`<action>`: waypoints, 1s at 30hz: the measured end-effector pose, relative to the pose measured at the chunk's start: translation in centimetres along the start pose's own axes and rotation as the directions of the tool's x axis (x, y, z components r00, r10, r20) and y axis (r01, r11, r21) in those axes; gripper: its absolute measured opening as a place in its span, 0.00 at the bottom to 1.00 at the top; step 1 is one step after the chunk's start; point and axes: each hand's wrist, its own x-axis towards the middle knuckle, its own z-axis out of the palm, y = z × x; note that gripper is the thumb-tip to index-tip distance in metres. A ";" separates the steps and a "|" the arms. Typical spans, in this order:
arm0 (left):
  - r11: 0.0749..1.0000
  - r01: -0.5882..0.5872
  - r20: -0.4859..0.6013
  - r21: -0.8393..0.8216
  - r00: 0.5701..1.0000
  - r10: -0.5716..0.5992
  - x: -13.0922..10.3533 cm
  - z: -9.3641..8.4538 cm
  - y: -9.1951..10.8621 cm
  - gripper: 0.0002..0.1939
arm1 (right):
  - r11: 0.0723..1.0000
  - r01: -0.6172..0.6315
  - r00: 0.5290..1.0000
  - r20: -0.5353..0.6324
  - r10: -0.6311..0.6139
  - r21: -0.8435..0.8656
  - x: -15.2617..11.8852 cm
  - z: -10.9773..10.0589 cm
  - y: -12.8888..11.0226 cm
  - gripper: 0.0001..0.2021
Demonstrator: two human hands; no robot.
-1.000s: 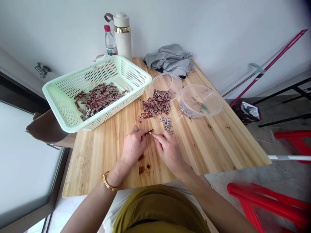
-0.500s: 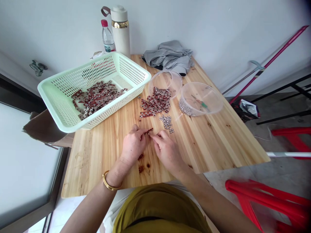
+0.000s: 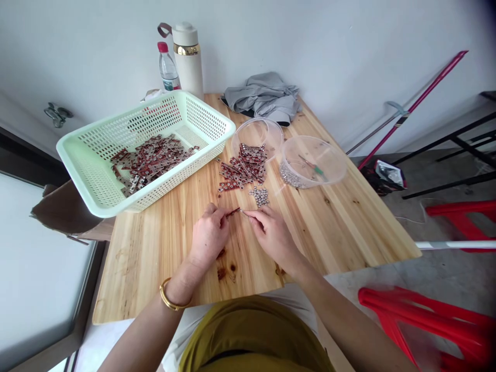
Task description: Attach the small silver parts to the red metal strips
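My left hand (image 3: 209,233) pinches a narrow reddish-brown strip (image 3: 233,212) just above the table, its free end pointing right. My right hand (image 3: 273,236) is closed, thumb and forefinger holding a small silver nut (image 3: 242,211) at the strip's end. Whether the nut touches the strip is too small to tell. Beyond my fingertips lies a loose cluster of small silver nuts (image 3: 260,196). Behind them is a heap of reddish-brown strips (image 3: 244,168) with shiny round spots along them.
A pale green basket (image 3: 186,168) with many strips stands at left. Behind the heap lies a clear round lid (image 3: 277,138); right of it, a clear tub (image 3: 337,173) contains nuts and a green-handled tool (image 3: 318,169). A flask (image 3: 189,67), bottle (image 3: 168,67) and grey cloth (image 3: 263,95) are at the back.
My right hand has drawn slightly right, so the silver nut shows at its fingertips. My left hand still holds the strip, now turned flatter. The whole view has shifted a little.
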 end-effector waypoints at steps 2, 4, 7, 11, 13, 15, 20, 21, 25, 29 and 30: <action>1.000 -0.007 -0.002 -0.006 1.000 0.007 0.0 0.0 0.0 0.15 | 1.000 -0.006 1.000 0.013 0.006 -0.007 0.2 0.1 0.0 0.14; 1.000 -0.016 -0.003 -0.015 1.000 0.016 -0.1 0.0 0.0 0.16 | 1.000 -0.007 1.000 0.021 0.007 -0.007 0.3 0.1 0.0 0.14; 0.999 -0.018 0.001 -0.026 1.000 0.018 -0.1 0.0 0.0 0.16 | 1.000 0.002 0.999 0.032 -0.002 -0.014 0.2 0.0 0.0 0.14; 1.000 -0.006 0.013 -0.024 1.000 0.006 0.0 -0.1 0.1 0.15 | 0.999 0.024 0.999 0.034 -0.023 -0.040 0.0 0.0 -0.2 0.15; 1.000 0.002 0.016 -0.019 1.000 -0.001 0.0 -0.1 0.1 0.15 | 0.998 0.027 0.999 0.037 -0.025 -0.064 -0.1 0.1 -0.4 0.16; 1.000 0.006 0.017 -0.019 1.000 -0.006 0.1 -0.1 0.1 0.15 | 0.996 0.027 0.999 0.044 -0.023 -0.090 -0.1 0.1 -0.5 0.16; 1.000 0.001 0.012 -0.027 1.000 -0.001 0.0 -0.1 0.1 0.15 | 0.995 0.030 0.998 0.052 -0.025 -0.098 -0.1 0.0 -0.7 0.15; 1.000 0.003 0.010 -0.027 1.000 -0.003 0.0 -0.1 0.1 0.16 | 0.997 0.033 0.999 0.041 -0.030 -0.076 -0.1 0.0 -0.8 0.15; 1.000 0.013 0.007 -0.024 1.000 -0.013 0.0 -0.2 0.2 0.16 | 0.998 0.058 0.998 -0.006 -0.058 0.029 -0.2 0.4 -0.9 0.16; 1.000 0.013 0.011 -0.016 1.000 -0.013 0.0 -0.2 0.3 0.16 | 0.999 0.039 0.999 0.024 -0.039 0.012 -0.1 0.7 -1.1 0.15; 1.000 0.014 0.012 -0.015 1.000 -0.013 0.0 -0.2 0.3 0.16 | 0.999 0.038 0.999 0.036 -0.038 0.004 0.0 0.8 -1.2 0.15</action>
